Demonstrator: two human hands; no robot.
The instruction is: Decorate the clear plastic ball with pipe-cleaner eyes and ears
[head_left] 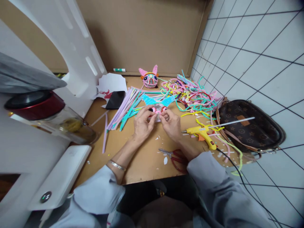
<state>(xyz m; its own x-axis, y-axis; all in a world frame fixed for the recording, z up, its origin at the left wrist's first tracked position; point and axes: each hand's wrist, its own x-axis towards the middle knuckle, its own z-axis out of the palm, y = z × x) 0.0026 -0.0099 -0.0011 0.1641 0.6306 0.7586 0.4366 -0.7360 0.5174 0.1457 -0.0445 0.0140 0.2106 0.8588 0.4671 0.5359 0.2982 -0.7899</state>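
Observation:
Both hands meet at the middle of the table around a small craft animal head (157,107) with blue pipe-cleaner ears and pink-and-red eyes. My left hand (143,124) pinches its left lower side, thumb and fingertips together. From the other side my right hand (171,124) grips it the same way, near a pink piece (157,112) at the front. The fingers hide much of the head's lower part. Behind it sits a similar pink-eared head (150,78). Red-handled scissors (174,156) lie below my right wrist.
Pipe cleaners lie in a bundle (123,109) at left and a tangled pile (192,93) at right. A yellow glue gun (201,133), a brown bag (249,125), a black phone (115,99), white paper (112,83), a green-and-white marker (119,70) and a jar (68,123) surround the work.

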